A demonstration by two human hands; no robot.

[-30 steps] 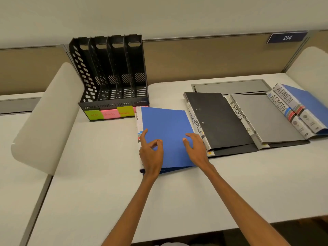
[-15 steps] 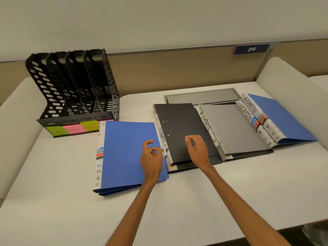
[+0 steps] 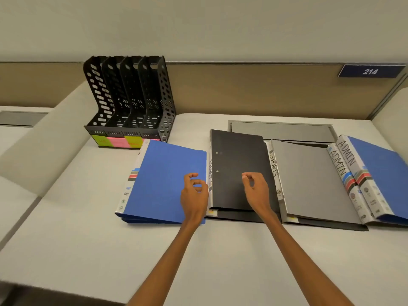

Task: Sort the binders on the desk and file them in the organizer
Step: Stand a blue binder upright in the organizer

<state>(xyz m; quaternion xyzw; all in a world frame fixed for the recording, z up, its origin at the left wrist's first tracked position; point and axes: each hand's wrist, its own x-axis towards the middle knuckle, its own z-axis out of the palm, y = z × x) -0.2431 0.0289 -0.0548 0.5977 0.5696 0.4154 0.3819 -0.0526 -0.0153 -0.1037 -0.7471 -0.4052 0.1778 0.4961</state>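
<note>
Head view: binders lie flat in a row right of the organizer. The blue binder sits nearest it, then the black binder, a grey one and two marked ADMIN. The left hand and right hand hover loosely curled, holding nothing. The binders look stiff and fairly heavy; the spine seems the best grip. The organizer's four slots are empty.

One black organizer with four slots, three blue binders: one left, two right labelled ADMIN, one black binder, one grey binder, two hands: left, right, one 214 sign
</note>
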